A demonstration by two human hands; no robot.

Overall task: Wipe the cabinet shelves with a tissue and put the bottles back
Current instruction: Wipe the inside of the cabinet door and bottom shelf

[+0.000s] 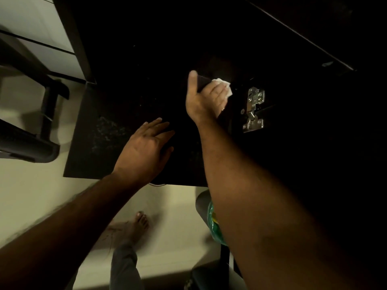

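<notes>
From the head view, I see my right hand (206, 97) up at about one o'clock from the centre of the frame, gripping the edge of a dark cabinet panel (209, 82): the thumb stands on the near face and the fingers curl over the far side, with the tissue (225, 84) trapped between those fingers and the wood. Only a crumpled white corner of it shows, just left of the metal hinge (254, 107) at three o'clock from the hand. My left hand (146, 147) lies at about seven o'clock from the right one, fingers straight and spread, palm down on the dark cabinet door (117, 126), holding nothing.

I judge the tissue to be very light, soft and limp. It will bunch and tear if I drag it over the hinge screws or a sharp panel edge, so I want it folded into a pad under several fingertips, not pinched by one corner. Pressure should come flat through the fingers, because the sheet has no stiffness of its own.

The cabinet interior at twelve o'clock is too dark for me to make out shelves or any bottles, so I cannot tell where those stand. A green bag (213, 225) sits low at five o'clock, partly behind my right forearm, on a light floor (62, 195).
</notes>
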